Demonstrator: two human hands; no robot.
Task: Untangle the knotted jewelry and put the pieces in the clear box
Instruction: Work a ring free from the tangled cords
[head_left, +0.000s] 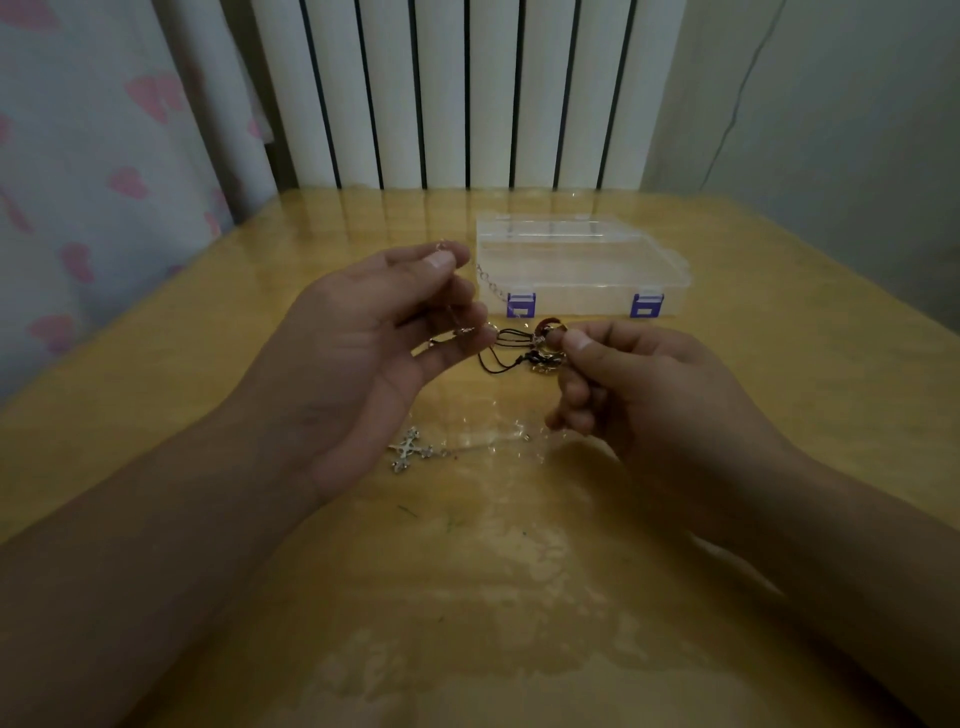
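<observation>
My left hand (384, 332) is raised over the table, thumb and fingers pinching a thin chain (457, 317) that hangs down across the palm. My right hand (639, 384) pinches a ring-like piece (548, 332) between thumb and forefinger. Black cords (501, 351) run between the two hands in a tangle with a small charm below. A silver cross pendant (410, 448) lies on the table under my left hand, its fine chain trailing right. The clear box (582, 270) with purple latches stands closed just beyond my hands. A chain (491, 286) drapes by its left front corner.
The yellow table (493, 571) has a glossy clear cover. A white radiator (467, 93) stands behind the far edge, and a curtain with pink hearts (78, 182) hangs at the left. A grey wall is at the right.
</observation>
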